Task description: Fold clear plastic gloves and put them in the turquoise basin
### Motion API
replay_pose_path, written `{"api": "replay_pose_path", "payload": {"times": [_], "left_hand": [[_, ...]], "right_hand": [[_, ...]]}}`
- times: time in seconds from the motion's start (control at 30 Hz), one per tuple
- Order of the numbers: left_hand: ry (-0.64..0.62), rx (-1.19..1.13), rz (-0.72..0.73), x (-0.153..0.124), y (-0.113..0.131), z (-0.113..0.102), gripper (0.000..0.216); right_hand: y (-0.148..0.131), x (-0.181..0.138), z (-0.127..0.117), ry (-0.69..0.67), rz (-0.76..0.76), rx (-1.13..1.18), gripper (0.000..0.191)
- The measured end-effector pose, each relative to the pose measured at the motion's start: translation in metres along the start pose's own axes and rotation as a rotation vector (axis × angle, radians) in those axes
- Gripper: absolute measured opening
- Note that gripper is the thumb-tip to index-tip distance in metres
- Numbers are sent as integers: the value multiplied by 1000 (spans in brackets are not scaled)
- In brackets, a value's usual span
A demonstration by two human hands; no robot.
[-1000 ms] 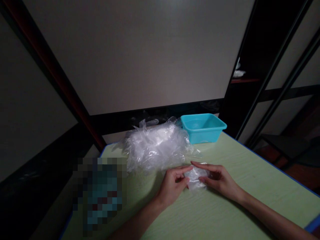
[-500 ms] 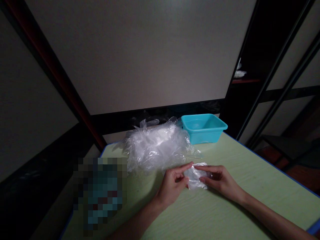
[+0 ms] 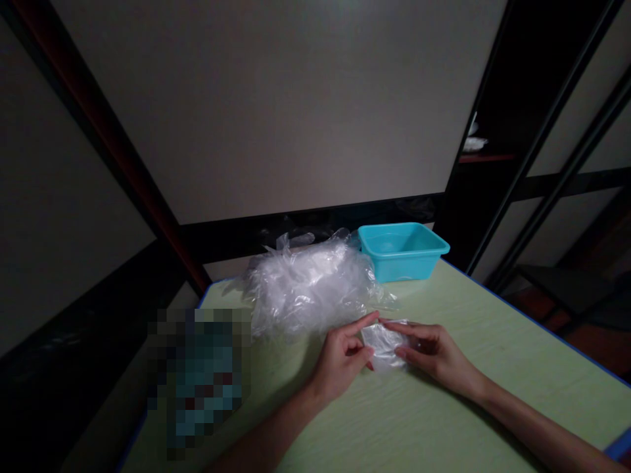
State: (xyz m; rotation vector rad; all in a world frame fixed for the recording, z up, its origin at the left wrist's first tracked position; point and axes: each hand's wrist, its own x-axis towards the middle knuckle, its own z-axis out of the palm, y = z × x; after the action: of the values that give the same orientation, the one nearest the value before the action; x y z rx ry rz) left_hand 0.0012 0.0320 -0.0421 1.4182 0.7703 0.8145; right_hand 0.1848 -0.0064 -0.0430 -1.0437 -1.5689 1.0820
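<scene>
A small folded piece of clear plastic film [image 3: 383, 345] lies on the pale green table [image 3: 444, 407] between my two hands. My left hand [image 3: 342, 358] pinches its left edge with thumb and forefinger. My right hand [image 3: 434, 355] grips its right side, fingers curled over it. Just behind them sits a loose heap of clear plastic gloves or bags [image 3: 308, 286].
A turquoise plastic tub [image 3: 401, 249] stands at the table's far edge, right of the heap. A blurred-out patch covers the table's left corner. Dark metal frame bars rise behind and to the right, in front of a plain wall.
Both hands have stayed on the plastic piece, shifting their fingers slightly; the piece looks flatter and more folded now.
</scene>
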Motion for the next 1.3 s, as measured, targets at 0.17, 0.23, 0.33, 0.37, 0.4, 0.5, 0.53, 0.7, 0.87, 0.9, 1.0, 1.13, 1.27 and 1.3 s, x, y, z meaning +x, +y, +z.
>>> {"api": "replay_pose_path", "payload": {"times": [0.17,0.23,0.33,0.37,0.4,0.5,0.53,0.7,0.87,0.9,1.0,1.13,1.27,1.3], "left_hand": [[1,-4,9,0,-4,-1,61],[1,-10,12,0,-4,-1,61],[6,-23,12,0,-2,-1,60],[6,-26,12,0,-1,0,60],[7,-30,12,0,-1,0,59],[12,-57,26,0,0,1,54],[12,-69,38,0,0,1,51],[5,-109,66,1,-3,2,32],[2,-60,43,0,-3,1,30],[3,-50,37,-1,-3,0,31],[4,-34,22,-1,-2,-1,35],[3,-28,26,0,-3,-1,40],[-11,-27,34,0,-2,-1,41],[-13,-27,38,0,-2,-1,41]], "right_hand": [[1,-1,-2,-18,-15,18,41],[2,-2,-2,-22,-26,27,42],[3,-3,-2,-28,-35,21,44],[2,-2,-2,-27,-33,15,45],[2,-2,-2,-26,-31,8,45],[1,-2,-2,-17,-32,-15,48],[1,-1,-2,-14,-33,-21,49],[3,-1,-3,-7,-15,-61,54],[5,-3,-4,13,-15,-92,56],[4,-3,-4,11,-10,-86,56],[4,-3,-3,-1,6,-56,57],[5,-1,-4,4,-43,-61,52],[8,0,-4,-13,-106,-43,38],[8,0,-4,-23,-102,-26,35]]}}
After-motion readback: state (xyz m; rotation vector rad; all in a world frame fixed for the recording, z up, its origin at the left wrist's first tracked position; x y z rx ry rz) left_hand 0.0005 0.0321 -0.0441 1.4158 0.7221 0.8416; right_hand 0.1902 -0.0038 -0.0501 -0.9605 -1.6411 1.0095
